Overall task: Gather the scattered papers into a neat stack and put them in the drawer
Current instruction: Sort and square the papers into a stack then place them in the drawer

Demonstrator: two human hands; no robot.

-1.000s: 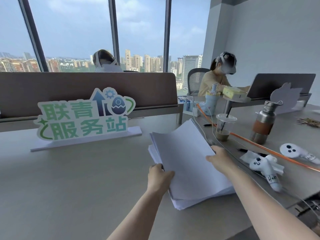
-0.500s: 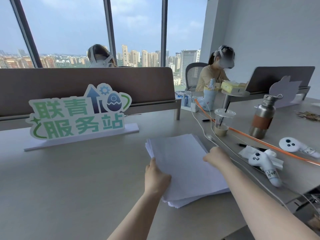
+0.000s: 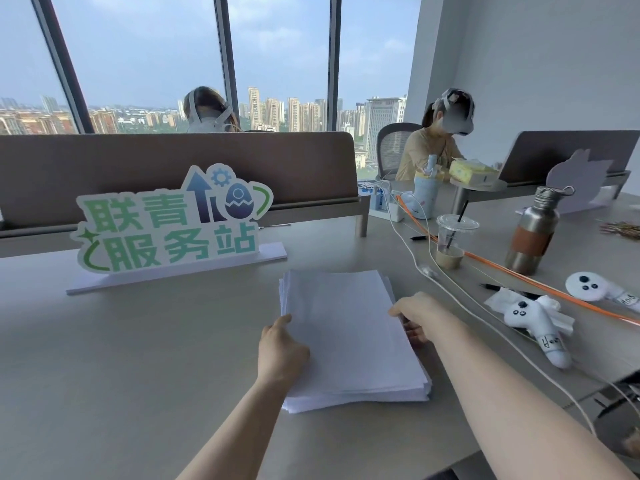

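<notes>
A thick stack of white papers point(image 3: 346, 334) lies flat on the grey desk point(image 3: 138, 358) in front of me, its edges slightly uneven. My left hand point(image 3: 282, 351) rests on the stack's left edge, thumb on top of the sheets. My right hand point(image 3: 419, 315) grips the right edge, fingers curled under it. No drawer is in view.
A green-and-white sign point(image 3: 169, 226) stands behind the stack. To the right lie white cables point(image 3: 450, 289), an orange cable point(image 3: 519, 275), an iced-coffee cup point(image 3: 452, 240), a steel bottle point(image 3: 533, 233) and two white controllers point(image 3: 533, 323). Two people sit beyond the brown divider point(image 3: 173, 168).
The stack was tilted up with its far edge raised; it has since come down flat on the desk. Both hands stayed at its sides and lowered with it.
</notes>
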